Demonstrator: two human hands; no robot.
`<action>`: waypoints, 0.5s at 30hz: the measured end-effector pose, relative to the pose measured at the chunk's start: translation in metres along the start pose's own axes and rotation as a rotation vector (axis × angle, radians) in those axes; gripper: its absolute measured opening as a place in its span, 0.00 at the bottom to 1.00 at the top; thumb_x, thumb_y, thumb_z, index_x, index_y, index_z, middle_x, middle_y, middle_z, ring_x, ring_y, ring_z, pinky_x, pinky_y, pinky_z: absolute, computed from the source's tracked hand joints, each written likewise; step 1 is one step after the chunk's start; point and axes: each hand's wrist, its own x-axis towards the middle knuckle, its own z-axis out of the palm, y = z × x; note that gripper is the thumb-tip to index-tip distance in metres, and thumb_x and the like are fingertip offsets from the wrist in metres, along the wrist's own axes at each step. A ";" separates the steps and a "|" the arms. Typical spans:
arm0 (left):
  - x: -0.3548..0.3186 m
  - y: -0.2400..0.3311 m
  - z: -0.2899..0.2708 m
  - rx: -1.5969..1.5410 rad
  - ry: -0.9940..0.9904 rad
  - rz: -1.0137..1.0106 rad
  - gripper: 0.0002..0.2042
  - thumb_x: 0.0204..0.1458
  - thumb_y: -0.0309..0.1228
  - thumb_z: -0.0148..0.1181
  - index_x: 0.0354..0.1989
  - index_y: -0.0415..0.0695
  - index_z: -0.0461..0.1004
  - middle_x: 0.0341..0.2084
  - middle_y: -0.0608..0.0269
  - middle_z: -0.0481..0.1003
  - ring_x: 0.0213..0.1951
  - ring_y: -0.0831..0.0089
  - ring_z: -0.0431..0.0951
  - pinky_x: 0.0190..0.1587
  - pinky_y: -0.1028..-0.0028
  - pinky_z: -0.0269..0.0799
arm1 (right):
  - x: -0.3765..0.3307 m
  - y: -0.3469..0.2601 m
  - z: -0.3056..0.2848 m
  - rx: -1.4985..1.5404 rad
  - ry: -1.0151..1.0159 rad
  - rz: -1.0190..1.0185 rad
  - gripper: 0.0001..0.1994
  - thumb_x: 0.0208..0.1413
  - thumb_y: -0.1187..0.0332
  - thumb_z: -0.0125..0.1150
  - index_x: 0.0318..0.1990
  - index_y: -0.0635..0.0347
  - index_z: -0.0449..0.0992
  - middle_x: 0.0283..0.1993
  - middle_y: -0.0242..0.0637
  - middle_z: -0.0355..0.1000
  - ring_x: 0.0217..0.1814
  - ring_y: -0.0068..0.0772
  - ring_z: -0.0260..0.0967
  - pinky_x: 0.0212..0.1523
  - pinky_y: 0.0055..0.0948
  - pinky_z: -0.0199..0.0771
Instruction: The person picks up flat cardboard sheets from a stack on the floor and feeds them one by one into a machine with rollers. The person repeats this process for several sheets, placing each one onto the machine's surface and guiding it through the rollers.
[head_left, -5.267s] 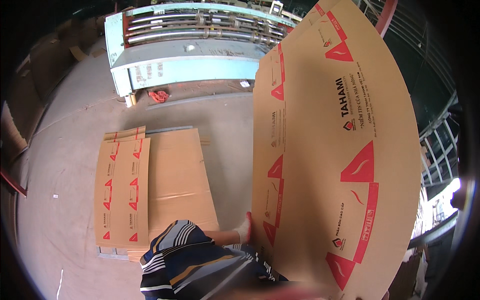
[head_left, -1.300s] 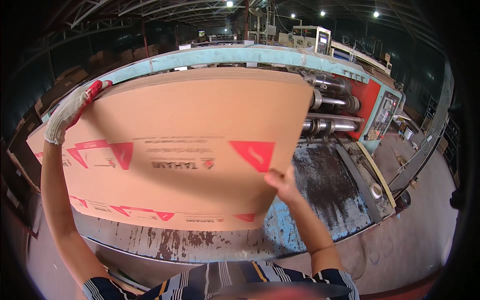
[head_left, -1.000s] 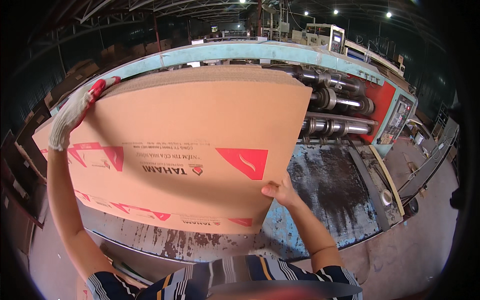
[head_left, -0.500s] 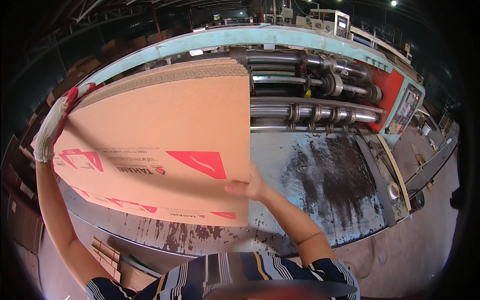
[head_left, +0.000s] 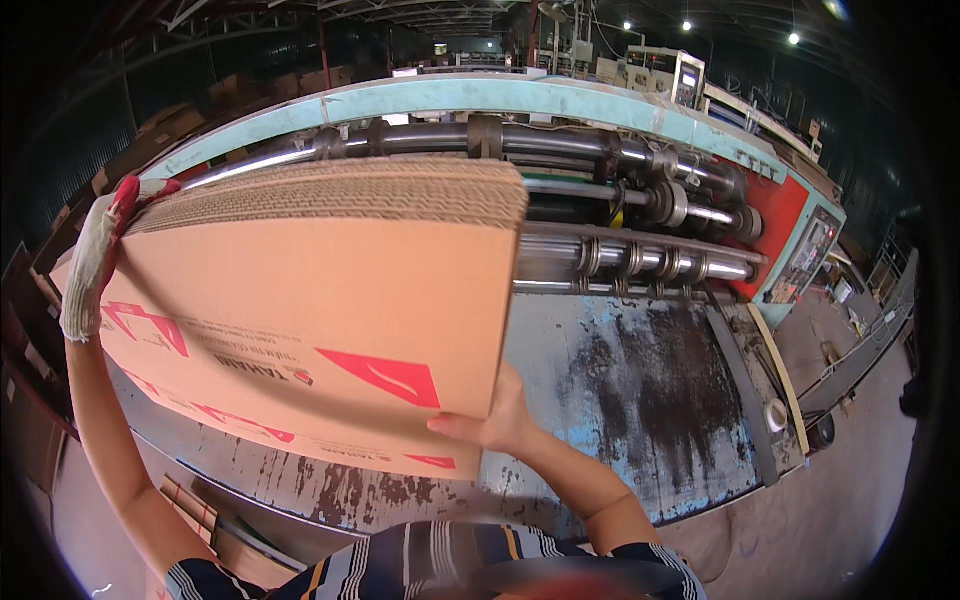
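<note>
A thick stack of brown corrugated cardboard sheets [head_left: 330, 290] stands on edge, tilted, with red and dark print on its near face. Its wavy layered edges show along the top. My left hand [head_left: 108, 240], in a white glove with red on the fingers, is closed on the stack's far left upper edge. At the right edge grips my bare right hand [head_left: 490, 420], its thumb pressed on the printed face and its other fingers hidden behind. Below and to the right lies the machine's worn metal table [head_left: 640, 380], blotched black and blue.
Behind the stack, steel rollers [head_left: 660, 260] with ring collars run across under a pale green beam [head_left: 430, 98]. A red side frame with a control panel [head_left: 812, 245] stands at the right. A tape roll [head_left: 775, 415] sits by the table's right edge. Flat cardboard [head_left: 190, 510] lies lower left.
The stack's top has tipped toward me, so more of its layered edge shows. Both hands stay on it, moving slightly left; the right hand is also lower.
</note>
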 end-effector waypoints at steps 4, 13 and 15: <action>-0.004 -0.030 -0.011 -0.008 0.171 0.037 0.28 0.64 0.51 0.46 0.57 0.35 0.69 0.52 0.56 0.73 0.53 0.72 0.72 0.62 0.71 0.60 | -0.002 0.005 -0.003 -0.065 -0.135 -0.048 0.52 0.40 0.60 0.81 0.69 0.66 0.51 0.63 0.49 0.64 0.66 0.40 0.63 0.64 0.37 0.62; -0.013 -0.023 0.001 0.165 0.410 0.120 0.26 0.64 0.49 0.49 0.49 0.33 0.75 0.42 0.62 0.77 0.47 0.74 0.72 0.56 0.75 0.63 | 0.010 0.009 0.006 0.047 -0.169 -0.042 0.52 0.43 0.62 0.77 0.70 0.66 0.47 0.68 0.50 0.57 0.70 0.40 0.56 0.67 0.39 0.55; -0.007 -0.007 0.010 0.169 0.404 0.042 0.27 0.64 0.49 0.49 0.49 0.32 0.75 0.41 0.63 0.77 0.47 0.74 0.72 0.56 0.75 0.63 | 0.011 0.004 0.007 0.026 -0.134 0.007 0.45 0.43 0.64 0.76 0.67 0.67 0.55 0.61 0.51 0.67 0.64 0.40 0.66 0.62 0.38 0.64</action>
